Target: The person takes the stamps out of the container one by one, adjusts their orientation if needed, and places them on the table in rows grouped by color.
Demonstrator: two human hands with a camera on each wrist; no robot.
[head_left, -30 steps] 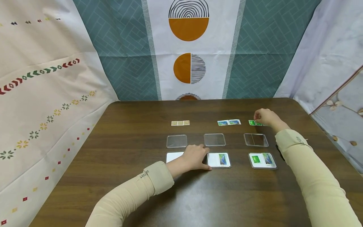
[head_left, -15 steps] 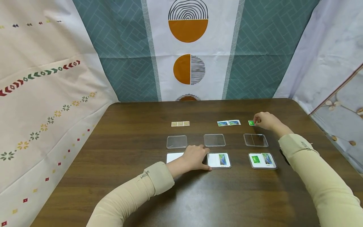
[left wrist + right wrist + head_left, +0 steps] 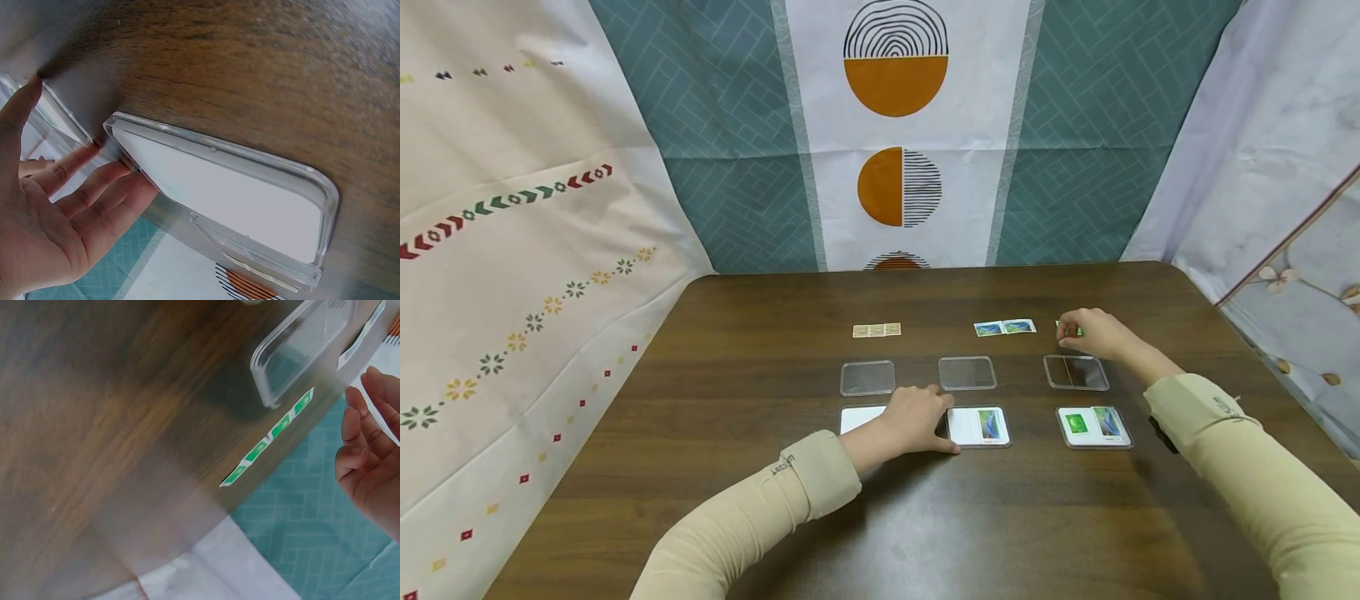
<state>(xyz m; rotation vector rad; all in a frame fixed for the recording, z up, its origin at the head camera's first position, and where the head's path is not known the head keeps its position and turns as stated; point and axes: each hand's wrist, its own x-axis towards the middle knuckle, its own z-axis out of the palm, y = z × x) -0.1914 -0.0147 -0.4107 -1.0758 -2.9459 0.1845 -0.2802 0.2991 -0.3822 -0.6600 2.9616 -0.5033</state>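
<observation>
My left hand (image 3: 912, 421) holds the left end of the middle clear plastic case (image 3: 964, 427), thumb at its near edge and index finger at its far corner. Inside that case lies a white card with a blue-green stamp (image 3: 989, 425) on its right half. Other fingers of this hand touch the left case (image 3: 219, 187), which shows plain white inside. Above the far-right strip of green stamps (image 3: 257, 450) hovers my right hand (image 3: 1093, 333), fingers loosely bent, with nothing visible between them. The strip is mostly hidden behind that hand in the head view.
Clear lids lie in a row behind the cases: left (image 3: 867, 379), middle (image 3: 967, 373), right (image 3: 1075, 372). The right case (image 3: 1112, 443) holds a green and a blue stamp. Farther back are brown stamps (image 3: 877, 331) and blue stamps (image 3: 1004, 327) on the wooden table (image 3: 760, 483).
My right hand has shifted slightly left and nearer over the green stamps, covering more of them in the head view. The left hand has stayed at the middle case.
</observation>
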